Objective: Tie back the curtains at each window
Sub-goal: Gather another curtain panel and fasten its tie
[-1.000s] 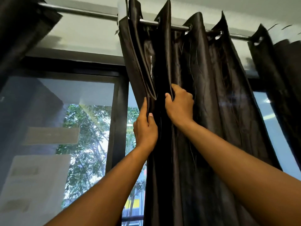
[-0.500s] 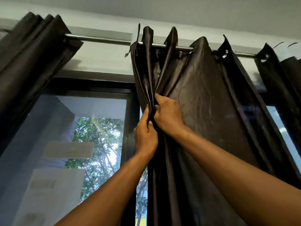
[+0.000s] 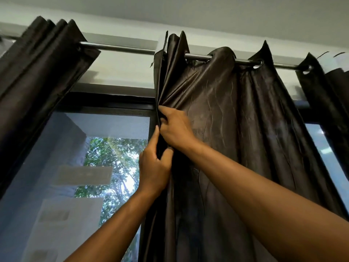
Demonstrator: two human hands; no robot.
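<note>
A dark brown satin curtain [image 3: 226,120] hangs by eyelets from a metal rod [image 3: 120,48], spread across the middle and right of the head view. My right hand [image 3: 175,127] pinches gathered folds at the curtain's left edge, high up. Just below it, my left hand [image 3: 154,167] grips the same bunched edge between thumb and fingers. A second dark curtain [image 3: 37,72] hangs bunched together at the left end of the rod.
Between the two curtains a dark-framed window [image 3: 105,108] shows trees and a pale building outside. Another dark curtain panel [image 3: 328,95] hangs at the far right. The ceiling runs across the top.
My right hand has drawn more folds leftward to the curtain's edge, stretching the cloth flat to its right. The camera has tilted up and left, bringing the left curtain into view.
</note>
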